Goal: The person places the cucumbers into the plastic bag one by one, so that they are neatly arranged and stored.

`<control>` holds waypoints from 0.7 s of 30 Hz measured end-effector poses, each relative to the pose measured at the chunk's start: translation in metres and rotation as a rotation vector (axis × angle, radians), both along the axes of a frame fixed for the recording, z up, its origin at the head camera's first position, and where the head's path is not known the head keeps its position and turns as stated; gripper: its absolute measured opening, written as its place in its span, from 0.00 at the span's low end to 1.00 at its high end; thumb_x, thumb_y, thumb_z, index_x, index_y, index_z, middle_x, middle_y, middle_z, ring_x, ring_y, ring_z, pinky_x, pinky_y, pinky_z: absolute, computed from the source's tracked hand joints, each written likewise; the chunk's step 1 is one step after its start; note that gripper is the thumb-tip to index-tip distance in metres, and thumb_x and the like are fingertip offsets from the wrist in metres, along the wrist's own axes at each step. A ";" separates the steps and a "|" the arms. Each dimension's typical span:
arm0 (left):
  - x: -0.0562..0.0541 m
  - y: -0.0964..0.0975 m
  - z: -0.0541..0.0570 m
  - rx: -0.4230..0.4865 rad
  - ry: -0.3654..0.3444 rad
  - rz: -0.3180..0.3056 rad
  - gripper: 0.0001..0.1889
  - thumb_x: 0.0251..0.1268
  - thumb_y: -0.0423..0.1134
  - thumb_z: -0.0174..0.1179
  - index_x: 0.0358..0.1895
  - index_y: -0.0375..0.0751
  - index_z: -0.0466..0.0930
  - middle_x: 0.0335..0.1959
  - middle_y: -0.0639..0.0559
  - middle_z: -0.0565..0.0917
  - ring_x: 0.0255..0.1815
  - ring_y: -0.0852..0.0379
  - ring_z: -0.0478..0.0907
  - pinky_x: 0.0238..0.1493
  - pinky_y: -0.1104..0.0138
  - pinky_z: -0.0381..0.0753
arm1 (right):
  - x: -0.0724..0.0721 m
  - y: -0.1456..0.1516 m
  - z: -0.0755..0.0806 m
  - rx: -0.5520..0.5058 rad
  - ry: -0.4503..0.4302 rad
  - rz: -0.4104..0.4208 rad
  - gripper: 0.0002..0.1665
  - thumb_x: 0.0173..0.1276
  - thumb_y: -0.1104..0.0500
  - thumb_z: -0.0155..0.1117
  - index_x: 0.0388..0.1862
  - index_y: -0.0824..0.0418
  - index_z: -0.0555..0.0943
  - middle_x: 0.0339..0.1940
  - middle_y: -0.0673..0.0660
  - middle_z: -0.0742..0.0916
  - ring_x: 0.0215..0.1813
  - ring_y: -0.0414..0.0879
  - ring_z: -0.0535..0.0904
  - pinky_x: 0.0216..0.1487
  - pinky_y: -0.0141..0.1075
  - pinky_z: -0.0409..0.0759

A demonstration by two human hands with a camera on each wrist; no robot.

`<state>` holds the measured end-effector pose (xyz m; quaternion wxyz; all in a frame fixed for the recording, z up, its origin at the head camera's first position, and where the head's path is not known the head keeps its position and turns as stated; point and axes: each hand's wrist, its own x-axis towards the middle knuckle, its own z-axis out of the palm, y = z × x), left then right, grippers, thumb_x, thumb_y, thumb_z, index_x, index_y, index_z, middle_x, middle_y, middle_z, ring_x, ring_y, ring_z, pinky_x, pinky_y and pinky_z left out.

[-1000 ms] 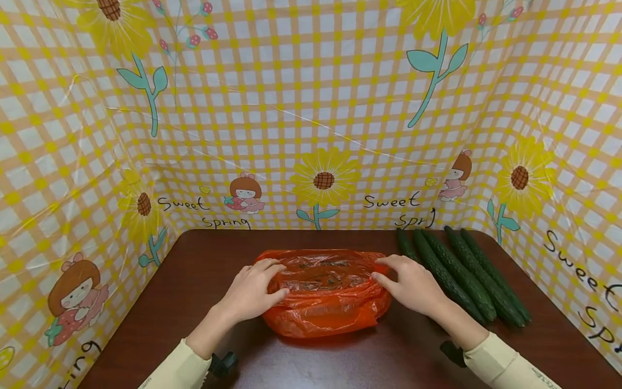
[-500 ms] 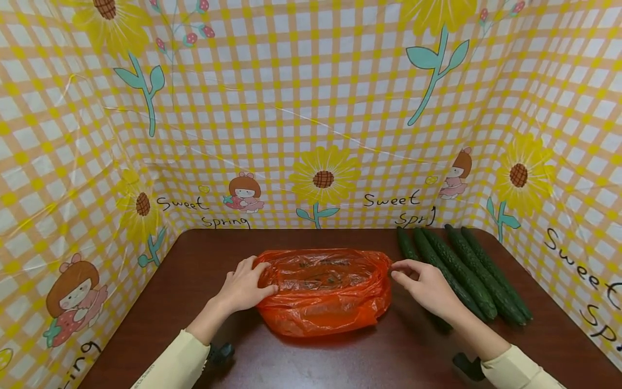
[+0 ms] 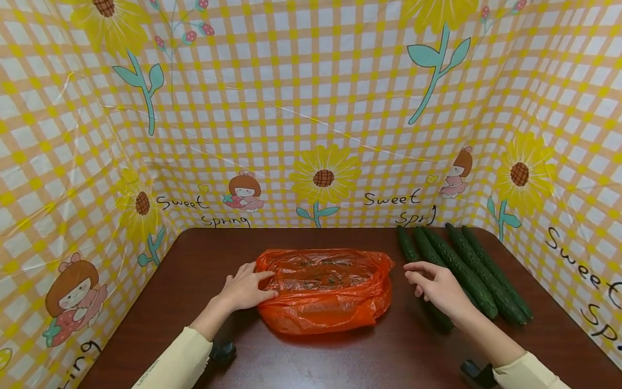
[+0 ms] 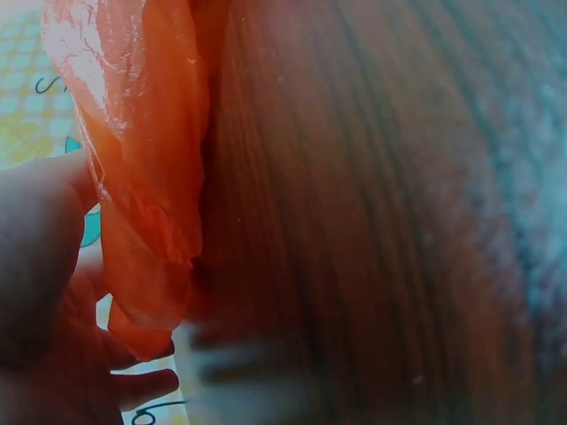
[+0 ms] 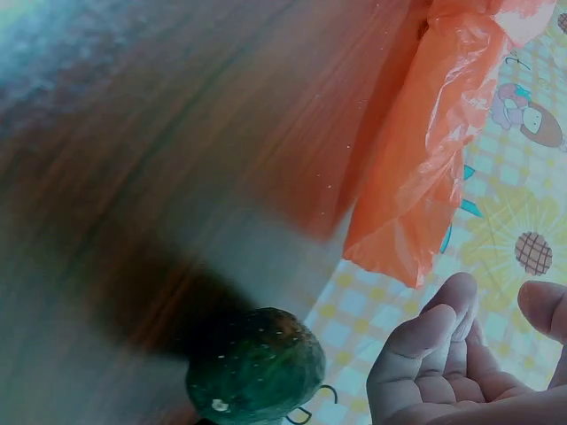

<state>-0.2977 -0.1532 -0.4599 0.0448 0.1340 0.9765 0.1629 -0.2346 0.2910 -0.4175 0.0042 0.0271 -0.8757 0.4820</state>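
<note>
An orange plastic bag (image 3: 323,316) sits mid-table, its wide mouth facing up and dark print showing through the film. At its left end is my left hand (image 3: 243,287), thumb and index finger over the rim with the other fingers along the outer side. The left wrist view has the bag's end (image 4: 146,177) between thumb and fingers. To the right, apart from the bag, my right hand (image 3: 439,286) hovers holding nothing, fingers loosely bent. It overlaps the leftmost of several long green cucumbers (image 3: 459,265). One cucumber's tip (image 5: 257,367) appears below that hand in the right wrist view.
The dark brown table (image 3: 204,248) is enclosed by a checked cloth (image 3: 272,119) with sunflowers at the back and both sides. The cucumbers lie side by side at the table's right. Black wrist devices (image 3: 222,352) hang under both forearms.
My right hand has left the bag's right rim and moved right, over the leftmost cucumber. The left hand has shifted slightly left along the rim. The bag stays in place.
</note>
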 end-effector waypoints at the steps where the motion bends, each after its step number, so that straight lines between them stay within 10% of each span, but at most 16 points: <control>1: 0.000 0.000 0.000 -0.007 -0.005 -0.001 0.33 0.62 0.62 0.64 0.70 0.58 0.76 0.78 0.34 0.60 0.79 0.35 0.55 0.65 0.28 0.57 | 0.001 0.001 0.000 0.000 -0.010 -0.010 0.26 0.78 0.48 0.57 0.65 0.63 0.76 0.41 0.55 0.85 0.33 0.50 0.80 0.32 0.36 0.79; 13: 0.007 0.005 -0.003 0.009 -0.009 0.014 0.36 0.59 0.63 0.67 0.70 0.55 0.75 0.77 0.35 0.62 0.77 0.35 0.58 0.67 0.28 0.56 | 0.007 0.019 -0.008 -0.013 -0.058 -0.104 0.34 0.75 0.46 0.61 0.71 0.64 0.71 0.29 0.50 0.79 0.23 0.43 0.69 0.32 0.37 0.70; 21: 0.011 0.003 -0.003 0.005 -0.013 0.026 0.38 0.59 0.64 0.67 0.71 0.53 0.73 0.77 0.36 0.62 0.77 0.35 0.58 0.67 0.30 0.57 | 0.011 0.028 -0.011 0.090 -0.105 -0.151 0.40 0.74 0.40 0.60 0.73 0.64 0.69 0.31 0.54 0.83 0.40 0.47 0.75 0.46 0.42 0.71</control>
